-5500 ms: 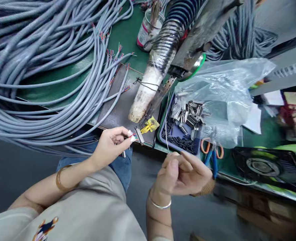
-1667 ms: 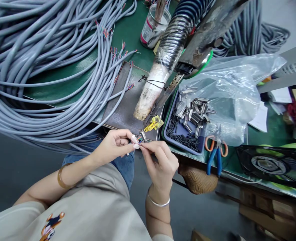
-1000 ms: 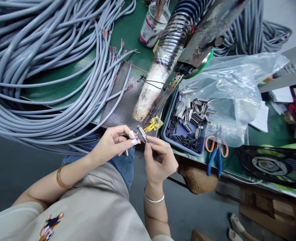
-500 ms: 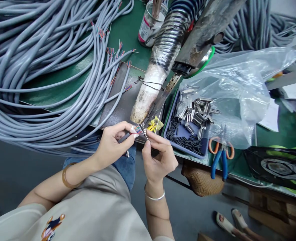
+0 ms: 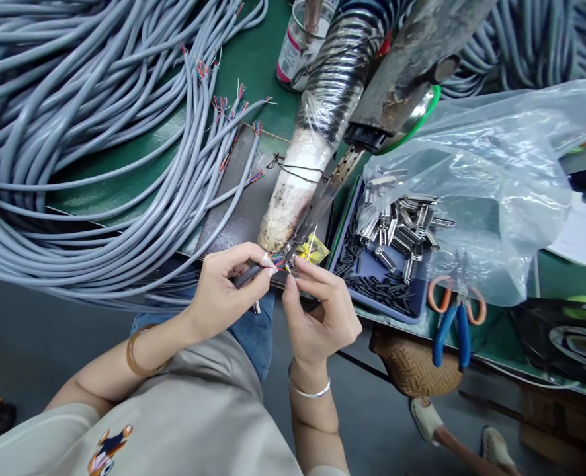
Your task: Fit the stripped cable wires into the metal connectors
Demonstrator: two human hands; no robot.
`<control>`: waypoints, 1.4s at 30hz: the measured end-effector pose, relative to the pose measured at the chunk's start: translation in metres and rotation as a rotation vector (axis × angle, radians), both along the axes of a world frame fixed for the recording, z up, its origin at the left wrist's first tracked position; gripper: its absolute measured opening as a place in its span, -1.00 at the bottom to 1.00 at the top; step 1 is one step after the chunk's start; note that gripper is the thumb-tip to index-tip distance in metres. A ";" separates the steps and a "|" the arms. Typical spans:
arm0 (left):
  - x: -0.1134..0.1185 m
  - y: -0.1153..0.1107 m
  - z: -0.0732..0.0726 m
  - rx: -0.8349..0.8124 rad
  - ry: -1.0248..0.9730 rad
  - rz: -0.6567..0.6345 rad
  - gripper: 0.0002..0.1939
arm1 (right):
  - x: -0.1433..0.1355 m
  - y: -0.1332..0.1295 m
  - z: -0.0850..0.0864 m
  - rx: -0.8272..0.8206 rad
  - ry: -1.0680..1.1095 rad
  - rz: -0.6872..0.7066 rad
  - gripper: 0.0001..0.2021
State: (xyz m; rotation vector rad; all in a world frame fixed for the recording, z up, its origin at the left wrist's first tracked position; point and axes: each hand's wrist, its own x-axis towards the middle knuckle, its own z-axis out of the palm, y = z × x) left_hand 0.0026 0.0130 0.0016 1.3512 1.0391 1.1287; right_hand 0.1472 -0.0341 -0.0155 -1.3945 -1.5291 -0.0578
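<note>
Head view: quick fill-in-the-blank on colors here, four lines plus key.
1. The cable in the left hand has a ____ jacket.
2. The bangle behind the right hand is ____.
3. Small ____ tubes lie in the tray.
4. The pliers have orange and ____ handles.

Key: gray; silver; black; blue.

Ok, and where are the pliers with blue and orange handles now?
In the head view, on the right: the pliers lie right of the blue plastic tray, handles jutting over the front edge of the green bench.
</note>
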 end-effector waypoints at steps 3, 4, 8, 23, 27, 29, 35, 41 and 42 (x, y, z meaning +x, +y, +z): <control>-0.001 0.001 0.000 -0.085 0.001 -0.024 -0.93 | 0.002 -0.003 -0.003 0.018 -0.058 0.002 -0.82; -0.001 0.001 -0.001 -0.111 0.004 -0.030 -0.92 | 0.003 -0.004 -0.004 0.025 -0.085 0.001 -0.82; -0.001 -0.001 -0.002 -0.170 -0.012 -0.042 -0.91 | 0.005 -0.006 -0.006 0.036 -0.150 0.015 -0.81; -0.008 -0.009 -0.005 -0.081 -0.082 -0.088 -0.90 | 0.001 -0.012 -0.007 -0.046 0.055 0.019 -0.83; -0.006 -0.008 -0.008 0.010 0.024 -0.047 -0.92 | -0.001 -0.011 -0.005 -0.018 -0.002 0.001 -0.83; -0.005 -0.009 -0.011 0.056 0.074 -0.033 -0.92 | -0.002 -0.010 -0.004 -0.008 -0.024 -0.010 -0.83; -0.002 -0.007 -0.010 0.157 0.153 0.004 -0.92 | -0.004 -0.008 -0.003 -0.004 -0.035 -0.019 -0.83; 0.001 -0.004 -0.006 0.256 0.194 0.032 -0.91 | -0.003 -0.004 -0.003 0.003 -0.027 -0.013 -0.83; 0.001 -0.004 -0.006 0.264 0.200 0.033 -0.90 | -0.003 -0.003 -0.003 0.003 -0.023 -0.014 -0.84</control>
